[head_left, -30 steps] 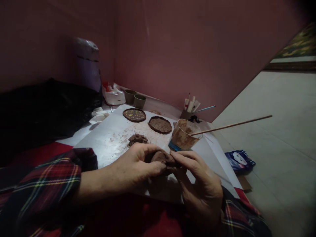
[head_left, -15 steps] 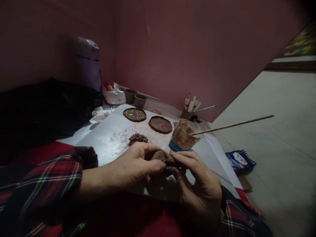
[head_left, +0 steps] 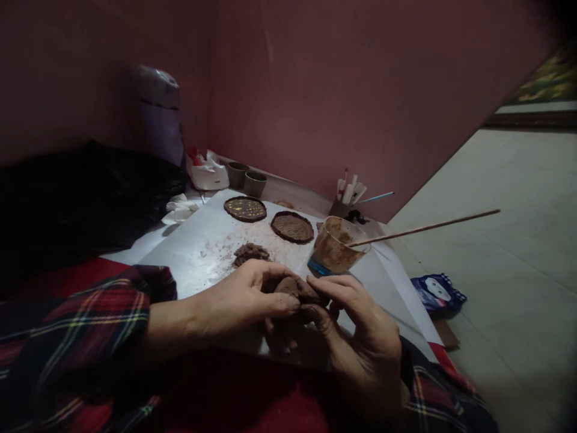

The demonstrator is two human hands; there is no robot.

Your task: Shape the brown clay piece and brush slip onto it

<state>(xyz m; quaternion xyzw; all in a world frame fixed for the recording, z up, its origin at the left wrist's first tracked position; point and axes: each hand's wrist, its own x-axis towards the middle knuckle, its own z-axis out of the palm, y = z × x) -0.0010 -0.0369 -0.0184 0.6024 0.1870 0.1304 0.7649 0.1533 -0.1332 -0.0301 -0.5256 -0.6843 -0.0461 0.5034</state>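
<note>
Between both hands is a lump of brown clay [head_left: 290,287], held just above the near part of the white sheet [head_left: 202,240]. My left hand [head_left: 246,294] grips its left side, thumb on top and fingers behind. My right hand [head_left: 360,331] pinches its right side between thumb and fingertips. Part of the clay is hidden by the fingers. Beyond the left hand lies a crumbly clay heap [head_left: 250,253]. Farther back rest a round clay disc with yellow specks [head_left: 245,208] and a plain rimmed clay disc [head_left: 292,227].
A clay-smeared clear cup [head_left: 336,255] with a long stick [head_left: 428,227] leaning out to the right stands past my right hand. Behind are two small pots [head_left: 255,184], a holder with markers [head_left: 342,207] and a white bag [head_left: 210,174]. A black bag [head_left: 85,198] fills the left.
Both hands keep hold of the clay lump. The fingers of my right hand have shifted slightly on it, and the view has moved a little.
</note>
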